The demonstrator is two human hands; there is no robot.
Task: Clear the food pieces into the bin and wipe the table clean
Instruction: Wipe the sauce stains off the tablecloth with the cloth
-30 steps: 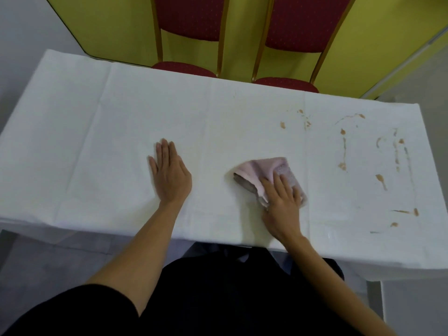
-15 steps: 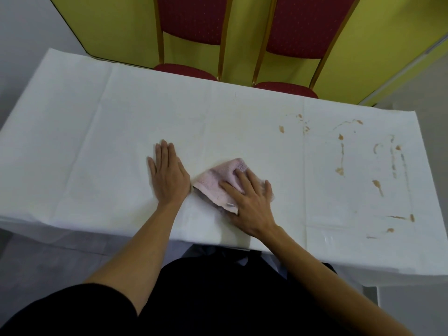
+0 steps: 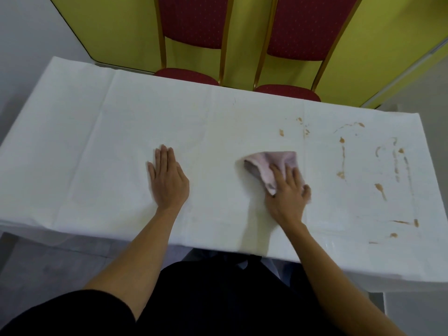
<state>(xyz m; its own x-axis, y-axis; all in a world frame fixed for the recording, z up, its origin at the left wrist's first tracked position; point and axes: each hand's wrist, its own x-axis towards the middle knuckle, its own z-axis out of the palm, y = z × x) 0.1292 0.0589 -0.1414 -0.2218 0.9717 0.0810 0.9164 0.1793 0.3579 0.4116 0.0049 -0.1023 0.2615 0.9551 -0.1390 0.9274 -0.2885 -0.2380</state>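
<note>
A white-covered table (image 3: 101, 132) fills the view. My right hand (image 3: 287, 192) presses a crumpled pink cloth (image 3: 269, 163) flat on the table, right of centre, fingers spread over its near corner. My left hand (image 3: 167, 180) lies flat and empty on the cover, left of the cloth, fingers together and pointing away from me. Brown food smears (image 3: 341, 174) and small crumbs (image 3: 281, 132) streak the right third of the table, beyond and to the right of the cloth. No bin is in view.
Two red padded chairs (image 3: 194, 23) (image 3: 303, 27) with gold frames stand tucked at the far side against a yellow-green wall. The table's near edge runs just in front of my dark-clothed body. Grey floor shows at both ends.
My right hand has slid the pink cloth back to the right, away from my left hand, after sweeping it leftward half a second ago. My left hand stays planted.
</note>
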